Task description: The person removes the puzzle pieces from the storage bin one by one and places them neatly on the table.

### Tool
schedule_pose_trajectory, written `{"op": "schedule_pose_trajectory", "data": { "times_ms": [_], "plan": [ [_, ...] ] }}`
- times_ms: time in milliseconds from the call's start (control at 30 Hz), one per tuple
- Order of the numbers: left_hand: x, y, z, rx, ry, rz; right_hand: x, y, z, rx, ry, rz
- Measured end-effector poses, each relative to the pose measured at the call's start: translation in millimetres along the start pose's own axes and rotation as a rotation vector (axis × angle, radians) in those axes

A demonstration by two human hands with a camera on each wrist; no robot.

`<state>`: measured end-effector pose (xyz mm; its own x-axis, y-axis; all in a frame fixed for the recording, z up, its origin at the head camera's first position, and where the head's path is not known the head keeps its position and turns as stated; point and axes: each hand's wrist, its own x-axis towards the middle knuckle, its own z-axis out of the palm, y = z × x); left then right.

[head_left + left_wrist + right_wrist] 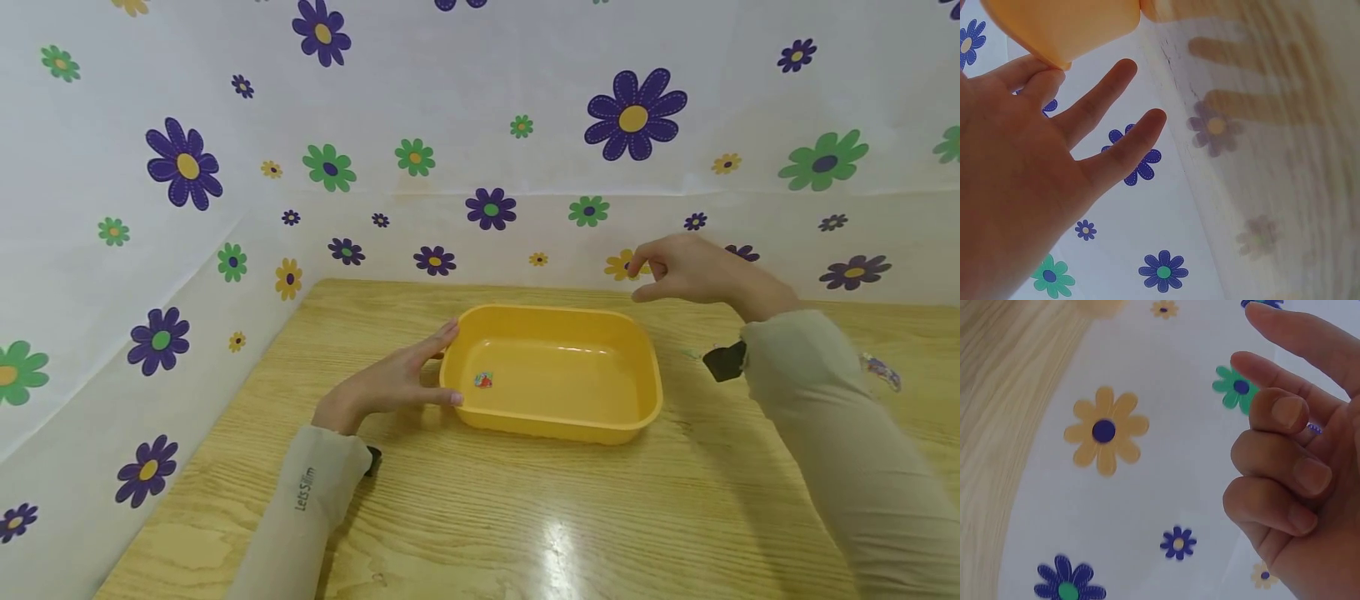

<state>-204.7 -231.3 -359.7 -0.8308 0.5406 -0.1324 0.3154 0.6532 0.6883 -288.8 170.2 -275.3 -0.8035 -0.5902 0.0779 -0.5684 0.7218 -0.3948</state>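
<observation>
A yellow plastic basin (555,429) with rounded corners stands upright on the wooden table. At its left end my left hand (393,379) holds the rim, thumb at the near side and a finger at the far side. In the left wrist view, two other fingers of the left hand (1029,150) stretch out beside the basin (1097,31). A small red and teal piece (483,380) lies on the basin's floor, toward the left. Above the basin's far right corner, my right hand (693,268) hovers with nothing in it. Its thumb and index finger stand apart; three fingers (1269,465) are curled.
A small purple and white item (881,372) lies on the table (465,517) beyond the right forearm. Nearer the basin, a small pale green piece (692,354) is partly hidden by the right wrist's black device (725,362). Flower-print sheeting (465,100) stands behind and left.
</observation>
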Motion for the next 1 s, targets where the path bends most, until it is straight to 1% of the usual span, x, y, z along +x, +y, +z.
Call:
{"op": "schedule_pose_trajectory", "data": {
  "times_ms": [167, 400, 600, 833, 1000],
  "plan": [
    [0.4, 0.3, 0.8, 0.025, 0.006, -0.005, 12.2, -15, 9, 0.057, -0.015, -0.029],
    [-0.4, 1.2, 0.5, 0.035, 0.011, -0.016, 27.1, -37, 22, 0.094, -0.055, -0.079],
    [-0.9, 2.6, 0.2, 0.032, 0.010, -0.008, 40.0, -52, 33, 0.108, -0.095, -0.128],
    [-0.4, 2.1, 0.2, 0.030, 0.012, -0.011, 53.3, -65, 48, 0.102, -0.135, -0.178],
    [0.3, 2.1, 0.4, 0.026, 0.008, -0.020, 60.8, -74, 60, 0.022, -0.149, -0.209]
  ]
}}
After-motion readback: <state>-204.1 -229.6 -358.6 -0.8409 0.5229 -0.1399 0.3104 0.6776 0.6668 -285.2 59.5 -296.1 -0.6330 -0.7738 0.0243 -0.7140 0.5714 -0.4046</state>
